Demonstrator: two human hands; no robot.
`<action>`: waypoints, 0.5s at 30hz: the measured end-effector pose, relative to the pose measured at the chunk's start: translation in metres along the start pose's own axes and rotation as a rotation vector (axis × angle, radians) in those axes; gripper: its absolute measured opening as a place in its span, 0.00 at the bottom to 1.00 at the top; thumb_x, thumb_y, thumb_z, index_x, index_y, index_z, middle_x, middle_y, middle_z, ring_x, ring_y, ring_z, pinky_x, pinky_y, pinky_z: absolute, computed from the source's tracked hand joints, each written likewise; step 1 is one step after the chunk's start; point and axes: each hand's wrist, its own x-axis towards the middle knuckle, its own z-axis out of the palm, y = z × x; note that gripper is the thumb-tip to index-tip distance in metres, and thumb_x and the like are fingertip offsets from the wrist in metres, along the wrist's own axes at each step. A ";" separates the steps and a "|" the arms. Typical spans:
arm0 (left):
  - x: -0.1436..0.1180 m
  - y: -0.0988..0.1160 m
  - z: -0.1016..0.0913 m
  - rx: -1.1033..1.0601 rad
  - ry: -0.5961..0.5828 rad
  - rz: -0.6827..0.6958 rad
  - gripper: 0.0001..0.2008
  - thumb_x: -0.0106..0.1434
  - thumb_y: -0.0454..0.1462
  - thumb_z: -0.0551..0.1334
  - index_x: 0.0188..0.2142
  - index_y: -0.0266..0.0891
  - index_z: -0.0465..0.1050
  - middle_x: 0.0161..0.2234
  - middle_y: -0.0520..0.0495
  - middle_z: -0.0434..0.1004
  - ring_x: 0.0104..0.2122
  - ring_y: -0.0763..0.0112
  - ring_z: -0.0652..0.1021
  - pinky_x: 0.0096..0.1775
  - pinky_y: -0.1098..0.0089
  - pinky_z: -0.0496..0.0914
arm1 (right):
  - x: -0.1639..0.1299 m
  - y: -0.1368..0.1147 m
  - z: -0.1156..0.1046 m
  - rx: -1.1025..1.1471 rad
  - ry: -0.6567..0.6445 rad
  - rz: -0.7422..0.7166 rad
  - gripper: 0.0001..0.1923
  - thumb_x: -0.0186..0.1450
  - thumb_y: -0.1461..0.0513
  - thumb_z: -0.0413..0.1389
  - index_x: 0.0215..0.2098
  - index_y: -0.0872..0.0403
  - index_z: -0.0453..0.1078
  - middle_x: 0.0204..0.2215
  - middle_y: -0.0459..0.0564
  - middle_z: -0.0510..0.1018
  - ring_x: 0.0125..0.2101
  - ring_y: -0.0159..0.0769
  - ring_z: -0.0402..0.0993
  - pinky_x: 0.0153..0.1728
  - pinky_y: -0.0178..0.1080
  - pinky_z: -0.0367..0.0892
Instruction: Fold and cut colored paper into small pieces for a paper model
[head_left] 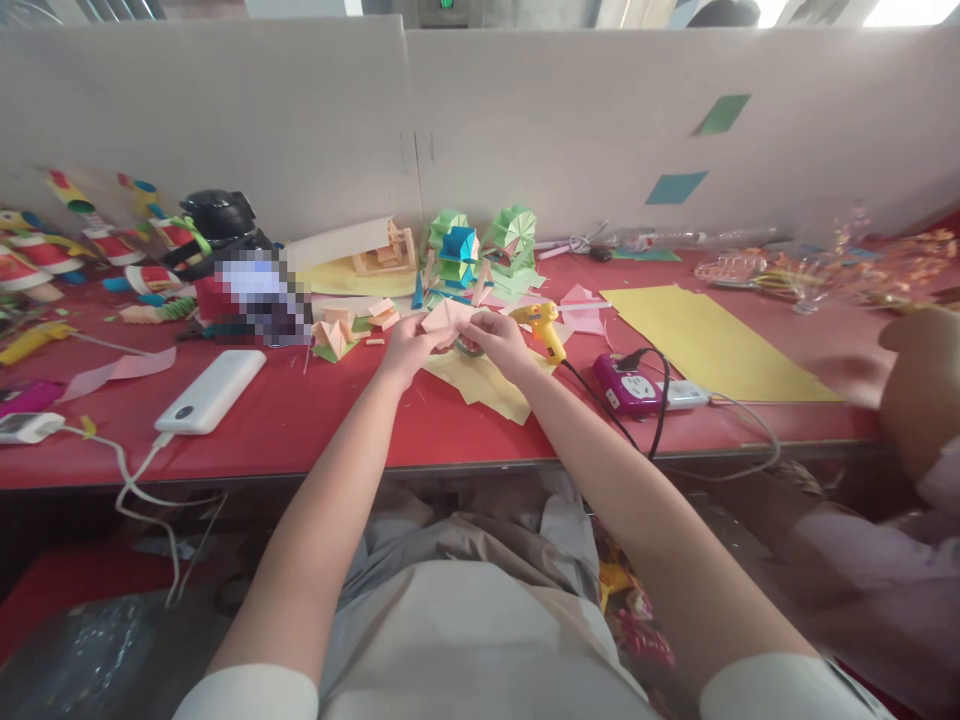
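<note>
Both hands meet over the middle of the red table (330, 400). My left hand (409, 345) pinches one side of a pale pink folded paper (444, 314). At its other side my right hand (495, 338) has thumb and fingers closed on the same paper. Beneath my hands lies a sheet of yellowish paper (495, 385) with uneven edges. A yellow hot glue gun (541, 322) rests just right of my right hand. Behind the paper stand a blue pleated paper piece (459, 248) and green pleated paper shapes (514, 232). Peach folded paper pieces (334, 334) sit left of my left hand.
A white power bank (212, 392) with cables lies at left. At right are a purple power strip (630, 386) with cords and a large yellow sheet (720, 340). Paper-cup figures (112, 240) stand far left. A white partition (300, 120) closes the back. Another person (919, 390) sits at right.
</note>
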 end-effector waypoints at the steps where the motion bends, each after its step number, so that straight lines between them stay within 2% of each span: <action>1: 0.000 0.000 0.000 0.003 -0.015 -0.008 0.18 0.43 0.42 0.76 0.33 0.37 0.79 0.30 0.47 0.81 0.31 0.65 0.79 0.37 0.65 0.75 | 0.001 0.001 0.000 0.008 0.011 -0.006 0.27 0.56 0.40 0.65 0.24 0.53 0.67 0.20 0.43 0.69 0.23 0.29 0.65 0.27 0.35 0.63; 5: 0.001 -0.004 -0.001 0.040 -0.046 -0.020 0.19 0.44 0.43 0.76 0.35 0.37 0.79 0.33 0.45 0.83 0.35 0.62 0.80 0.39 0.64 0.75 | 0.002 0.002 -0.001 0.005 0.024 -0.007 0.28 0.54 0.37 0.64 0.28 0.52 0.68 0.22 0.44 0.71 0.24 0.30 0.65 0.27 0.35 0.64; 9: 0.005 -0.010 -0.003 0.019 -0.019 0.072 0.20 0.45 0.40 0.75 0.38 0.37 0.77 0.34 0.45 0.82 0.36 0.63 0.81 0.43 0.63 0.74 | 0.003 0.003 -0.001 -0.109 0.022 -0.038 0.29 0.55 0.37 0.62 0.25 0.52 0.66 0.21 0.44 0.70 0.24 0.31 0.65 0.26 0.36 0.63; 12: 0.007 -0.014 -0.004 0.052 0.012 0.121 0.21 0.45 0.37 0.74 0.39 0.38 0.76 0.34 0.45 0.82 0.36 0.62 0.81 0.43 0.63 0.74 | 0.004 0.005 -0.001 -0.116 0.045 -0.019 0.25 0.55 0.41 0.63 0.28 0.52 0.67 0.22 0.45 0.72 0.24 0.32 0.67 0.27 0.37 0.63; 15: 0.006 -0.015 -0.003 0.108 0.022 0.173 0.24 0.47 0.33 0.71 0.46 0.39 0.75 0.36 0.45 0.82 0.38 0.62 0.82 0.41 0.65 0.75 | 0.004 0.007 -0.001 -0.079 0.088 -0.012 0.20 0.54 0.46 0.65 0.31 0.52 0.69 0.25 0.46 0.75 0.26 0.33 0.69 0.29 0.38 0.64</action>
